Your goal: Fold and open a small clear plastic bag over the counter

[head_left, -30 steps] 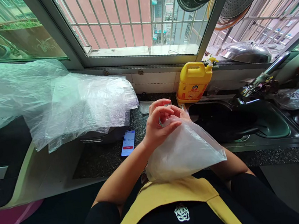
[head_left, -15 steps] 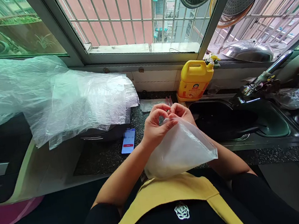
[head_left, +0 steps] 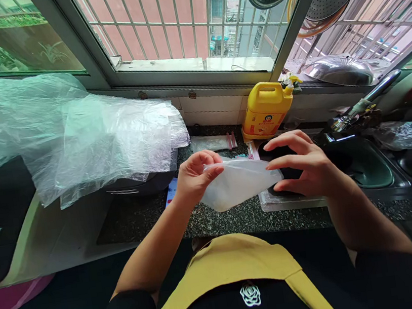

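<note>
A translucent whitish plastic bag [head_left: 238, 183] hangs above the counter, its top edge stretched out to the right. My left hand [head_left: 199, 173] pinches the bag's upper left corner between thumb and fingers. At the bag's right end is my right hand [head_left: 303, 164], fingers spread apart and curved; its fingertips overlap the bag's edge in view, and I cannot tell whether they touch it. Beyond the bag, a flat clear packet [head_left: 210, 143] with pink strips [head_left: 231, 140] at its end lies on the counter.
A yellow jug [head_left: 267, 110] stands by the window. To the right are the sink [head_left: 373, 172] and faucet [head_left: 353, 108]. Clear plastic sheeting [head_left: 111, 137] covers things at left, near a partly hidden phone [head_left: 171, 191]. The speckled counter [head_left: 234, 222] runs along the front.
My hands were together at the bag's top and are now apart. My right hand has moved right and opened. The bag has tipped up, away from my apron.
</note>
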`<state>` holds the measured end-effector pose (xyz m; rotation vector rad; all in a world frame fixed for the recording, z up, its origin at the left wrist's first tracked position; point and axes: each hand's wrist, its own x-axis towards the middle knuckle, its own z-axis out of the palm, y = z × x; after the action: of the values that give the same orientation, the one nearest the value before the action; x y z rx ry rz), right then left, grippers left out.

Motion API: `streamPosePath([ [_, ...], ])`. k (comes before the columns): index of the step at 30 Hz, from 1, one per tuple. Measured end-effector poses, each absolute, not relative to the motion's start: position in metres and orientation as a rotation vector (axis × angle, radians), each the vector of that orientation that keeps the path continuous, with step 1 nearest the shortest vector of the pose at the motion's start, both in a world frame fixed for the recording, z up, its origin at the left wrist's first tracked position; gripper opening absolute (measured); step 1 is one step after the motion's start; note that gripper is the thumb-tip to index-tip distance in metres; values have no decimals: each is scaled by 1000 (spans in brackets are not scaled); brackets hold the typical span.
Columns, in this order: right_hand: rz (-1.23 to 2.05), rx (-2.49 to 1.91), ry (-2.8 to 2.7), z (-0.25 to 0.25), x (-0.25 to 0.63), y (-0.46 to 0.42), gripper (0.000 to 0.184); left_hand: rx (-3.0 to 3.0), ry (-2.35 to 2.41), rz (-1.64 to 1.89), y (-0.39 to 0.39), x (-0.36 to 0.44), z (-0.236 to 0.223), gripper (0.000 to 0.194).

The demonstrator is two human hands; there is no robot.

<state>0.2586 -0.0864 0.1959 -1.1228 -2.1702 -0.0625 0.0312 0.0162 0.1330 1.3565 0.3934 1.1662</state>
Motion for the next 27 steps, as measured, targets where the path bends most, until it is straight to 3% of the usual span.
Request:
streamPosePath([
  [6,-203,-1132,-2392,192,261,-79,6,1310,421,1230,22,27,127,32],
  [14,-135,-1201,-2297,190,256,-80,11,1404,524,1170,17,25,125,30],
  [18,-169,-1294,-2297,190,236,-70,36,1591,509,1161,8,32,130,26],
  [21,-168,-1351,-2394,187,222,-60,21,1643,497,1148,5,37,131,28],
  [23,-157,-1347,-2447,187,219,-56,21,1651,460,1121,8,35,128,29],
  [27,-183,-1320,-2422,191,226,-54,25,1779,433,936,21,19,111,65],
])
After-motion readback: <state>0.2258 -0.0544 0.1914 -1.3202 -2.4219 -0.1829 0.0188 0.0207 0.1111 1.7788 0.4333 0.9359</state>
